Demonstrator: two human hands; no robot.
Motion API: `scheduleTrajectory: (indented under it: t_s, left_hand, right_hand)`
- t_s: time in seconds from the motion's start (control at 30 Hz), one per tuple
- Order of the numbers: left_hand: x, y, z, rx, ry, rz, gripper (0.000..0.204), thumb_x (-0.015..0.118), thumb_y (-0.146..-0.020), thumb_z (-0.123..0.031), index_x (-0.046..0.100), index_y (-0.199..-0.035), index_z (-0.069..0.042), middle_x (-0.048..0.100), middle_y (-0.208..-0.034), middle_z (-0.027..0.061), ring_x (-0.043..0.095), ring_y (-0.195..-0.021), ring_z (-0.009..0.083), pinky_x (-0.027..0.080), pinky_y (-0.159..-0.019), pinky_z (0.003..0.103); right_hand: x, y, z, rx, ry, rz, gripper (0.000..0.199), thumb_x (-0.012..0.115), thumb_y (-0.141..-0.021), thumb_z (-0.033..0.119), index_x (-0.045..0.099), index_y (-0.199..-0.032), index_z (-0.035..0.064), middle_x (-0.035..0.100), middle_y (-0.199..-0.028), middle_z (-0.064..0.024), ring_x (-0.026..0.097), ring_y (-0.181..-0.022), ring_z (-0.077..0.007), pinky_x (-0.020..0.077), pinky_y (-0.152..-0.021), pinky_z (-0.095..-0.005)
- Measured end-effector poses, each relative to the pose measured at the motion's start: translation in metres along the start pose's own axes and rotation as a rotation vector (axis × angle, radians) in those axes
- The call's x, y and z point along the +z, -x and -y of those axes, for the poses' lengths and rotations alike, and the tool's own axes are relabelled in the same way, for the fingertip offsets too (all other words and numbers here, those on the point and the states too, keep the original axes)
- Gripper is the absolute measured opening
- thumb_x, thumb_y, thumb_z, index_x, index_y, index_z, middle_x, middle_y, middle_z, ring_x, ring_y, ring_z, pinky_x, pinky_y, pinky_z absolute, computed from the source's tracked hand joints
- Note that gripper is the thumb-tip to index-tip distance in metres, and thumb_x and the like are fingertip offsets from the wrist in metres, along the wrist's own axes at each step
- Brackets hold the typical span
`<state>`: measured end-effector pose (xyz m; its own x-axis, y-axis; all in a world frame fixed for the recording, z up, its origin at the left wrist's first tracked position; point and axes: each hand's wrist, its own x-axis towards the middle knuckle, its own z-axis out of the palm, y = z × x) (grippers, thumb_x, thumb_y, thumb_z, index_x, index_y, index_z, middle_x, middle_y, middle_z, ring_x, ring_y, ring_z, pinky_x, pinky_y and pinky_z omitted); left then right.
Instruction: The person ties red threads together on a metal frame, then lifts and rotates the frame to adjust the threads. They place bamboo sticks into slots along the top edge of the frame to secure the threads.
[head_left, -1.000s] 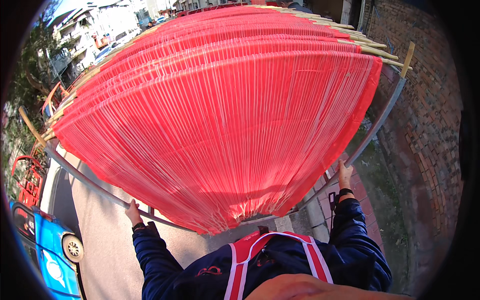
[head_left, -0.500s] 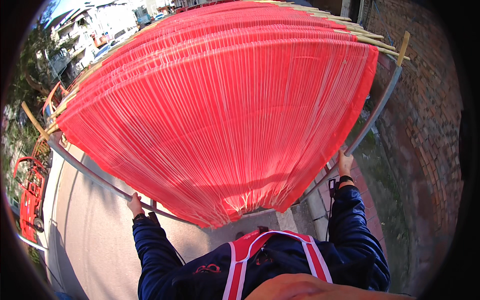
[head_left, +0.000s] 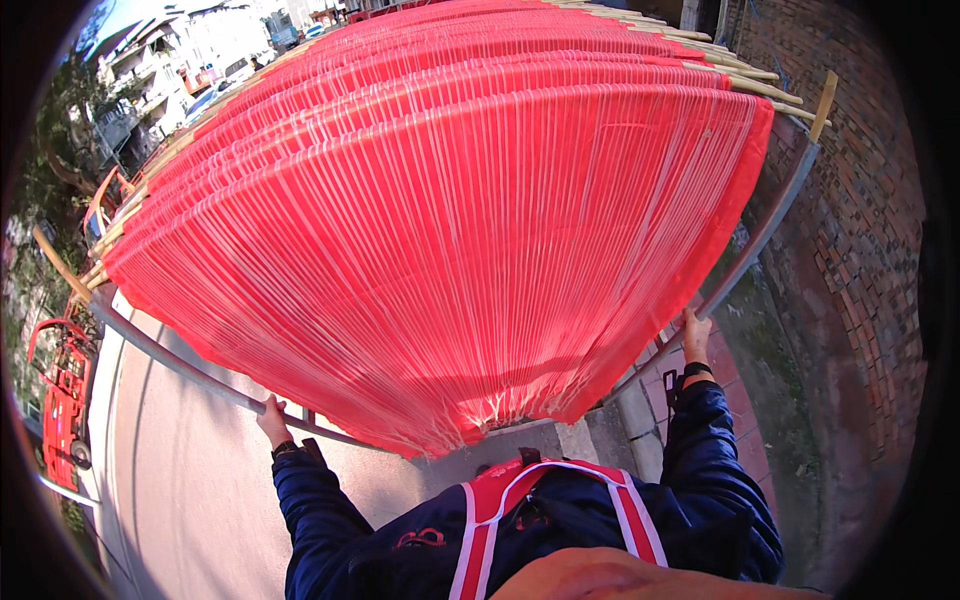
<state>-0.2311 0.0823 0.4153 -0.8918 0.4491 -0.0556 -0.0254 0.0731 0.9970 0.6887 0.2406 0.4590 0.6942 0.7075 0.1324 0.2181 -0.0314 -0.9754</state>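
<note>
Red fabric [head_left: 450, 250] hangs in front of the person, draped in many folds over a row of pale poles [head_left: 752, 87] that stretch away into the distance, their ends jutting out on both sides. Fine pale lines run down the nearest sheet, and its lower edge gathers into a tangle of whitish threads [head_left: 430, 440] above the road [head_left: 200, 470]. Just outside the cloth, a grey metal frame [head_left: 175, 362] curves along both sides, with a wooden stick [head_left: 824, 105] rising from its right end and another from its left.

The left hand [head_left: 272, 422] has its grip closed round the left side of the frame, near the cloth's lower edge. The right hand [head_left: 696, 335] has its grip wrapped on the right side, farther from the body; its fingers are partly hidden. Both dark blue sleeves [head_left: 325, 505] reach forward.

A brick wall [head_left: 870, 240] stands to the right, beyond reddish paving [head_left: 728, 400]. At far left is a red vehicle [head_left: 66, 400].
</note>
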Motion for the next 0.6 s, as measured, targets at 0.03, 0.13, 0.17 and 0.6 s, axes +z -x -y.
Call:
scheduleTrajectory:
  t_s: [0.03, 0.13, 0.17, 0.6]
  left_hand:
    - [-0.0013, 0.0004, -0.0009, 0.003, -0.024, 0.020, 0.023, 0.070, -0.089, -0.024, 0.065, -0.087, -0.002, 0.063, -0.068, 0.0057, 0.057, -0.062, 0.0159, 0.045, -0.063, 0.031]
    - [-0.0033, 0.0015, -0.0045, 0.029, -0.040, 0.085, 0.025, 0.070, -0.090, -0.025, 0.064, -0.080, -0.003, 0.062, -0.068, 0.0055, 0.056, -0.062, 0.0156, 0.044, -0.065, 0.033]
    - [-0.0033, 0.0009, -0.0063, 0.007, -0.002, 0.091, 0.025, 0.070, -0.090, -0.024, 0.062, -0.077, -0.004, 0.060, -0.066, 0.0045, 0.056, -0.062, 0.0162, 0.045, -0.065, 0.034]
    - [-0.0005, 0.0005, -0.0009, 0.041, 0.028, 0.023, 0.020, 0.069, -0.086, -0.018, 0.062, -0.086, 0.000, 0.061, -0.069, 0.0060, 0.060, -0.062, 0.0182, 0.047, -0.061, 0.035]
  right_hand:
    - [-0.0003, -0.0001, 0.0002, -0.033, -0.054, 0.033, 0.022, 0.065, -0.085, 0.018, 0.059, -0.068, 0.0048, 0.058, -0.058, -0.0041, 0.055, -0.051, -0.0151, 0.0431, -0.051, -0.0310]
    - [0.0010, -0.0028, -0.0003, -0.020, -0.074, 0.051, 0.021, 0.064, -0.084, 0.017, 0.059, -0.068, 0.0041, 0.059, -0.059, -0.0044, 0.055, -0.051, -0.0160, 0.0432, -0.052, -0.0317]
    - [0.0016, -0.0050, -0.0004, -0.021, -0.055, 0.047, 0.020, 0.064, -0.084, 0.017, 0.060, -0.069, 0.0040, 0.059, -0.059, -0.0043, 0.055, -0.051, -0.0161, 0.0432, -0.052, -0.0319]
    - [0.0028, -0.0033, -0.0005, -0.009, -0.094, 0.031, 0.017, 0.065, -0.082, 0.016, 0.059, -0.071, 0.0044, 0.057, -0.059, -0.0038, 0.056, -0.050, -0.0164, 0.0432, -0.049, -0.0317]
